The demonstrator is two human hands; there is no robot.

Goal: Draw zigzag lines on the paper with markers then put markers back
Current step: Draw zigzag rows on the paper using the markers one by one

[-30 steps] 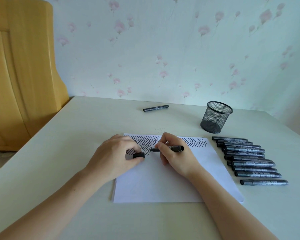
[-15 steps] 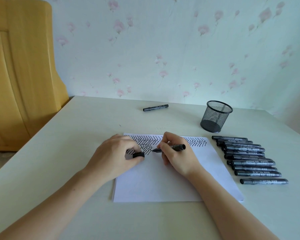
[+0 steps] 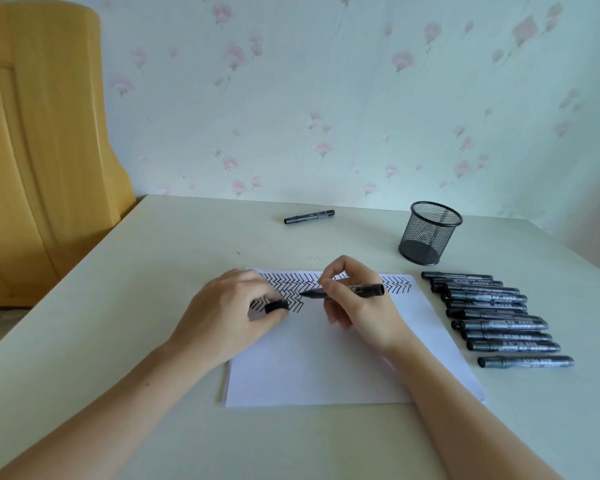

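A white sheet of paper (image 3: 326, 362) lies on the table with black zigzag lines across its top edge and a second row begun at the left. My right hand (image 3: 357, 306) holds an uncapped black marker (image 3: 361, 291) nearly level, tip pointing left at the end of the second zigzag row. My left hand (image 3: 229, 313) rests on the paper's upper left corner and pinches the marker's black cap (image 3: 276, 305). Several capped black markers (image 3: 492, 317) lie in a row right of the paper. An empty black mesh pen cup (image 3: 430, 233) stands behind them.
One capped black marker (image 3: 309, 216) lies alone near the table's far edge. The cream table (image 3: 153, 271) meets a flowered wall at the back. A yellow wooden headboard (image 3: 39, 150) stands at the left.
My right hand has shifted slightly right and the marker has tilted flatter, its tip staying at the end of the second zigzag row. My left hand has stayed put.
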